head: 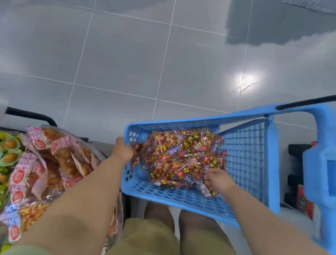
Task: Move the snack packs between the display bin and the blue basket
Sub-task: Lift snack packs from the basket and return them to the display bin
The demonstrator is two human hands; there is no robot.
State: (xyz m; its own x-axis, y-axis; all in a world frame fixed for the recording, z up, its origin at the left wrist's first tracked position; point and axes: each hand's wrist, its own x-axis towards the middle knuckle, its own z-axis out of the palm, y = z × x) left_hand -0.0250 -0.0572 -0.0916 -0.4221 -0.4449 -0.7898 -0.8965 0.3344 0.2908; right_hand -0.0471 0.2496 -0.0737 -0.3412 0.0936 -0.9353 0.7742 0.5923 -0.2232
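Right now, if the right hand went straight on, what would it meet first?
The red snack packs piled in the blue basket; the right hand seems already at their edge, depth unclear.

Left hand: fingers hidden past blue basket rim — grip unreadable. Right hand: fingertips partly lost among snack packs. Pack print blurred. Display bin cut off at left edge.
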